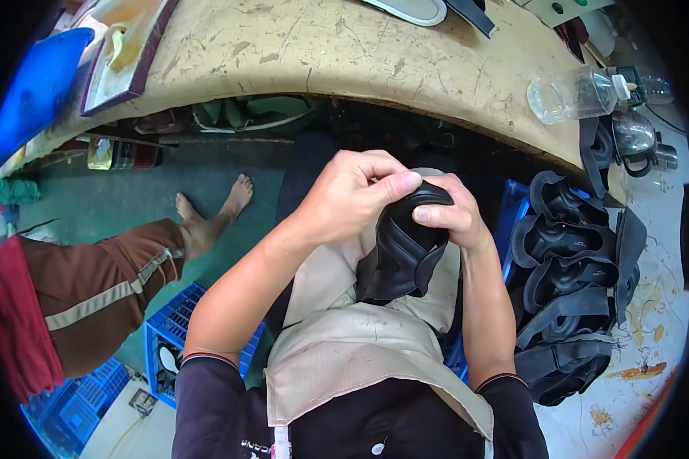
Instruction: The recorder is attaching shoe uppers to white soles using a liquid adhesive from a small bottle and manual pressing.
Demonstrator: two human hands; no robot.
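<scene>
A black shoe upper (pixel 400 260) with crossing straps is held above my lap, over a beige apron (pixel 360 336). My left hand (pixel 357 186) is closed at its far end, thumb and fingertips pinching the edge there. Around the same end, from the right, my right hand (pixel 453 210) is closed, its thumb pressed on the upper's smooth top. The two hands nearly meet at that end. Fingers behind the upper are partly hidden. The upper's wider, open end hangs down toward me.
A worn yellowish worktable (pixel 344 57) curves ahead, with a clear plastic bottle (pixel 570 96) lying at its right. Several black uppers (pixel 566 283) are stacked at my right. Blue crates (pixel 180 321) stand on the floor at left, near another person's brown-trousered leg (pixel 107 294).
</scene>
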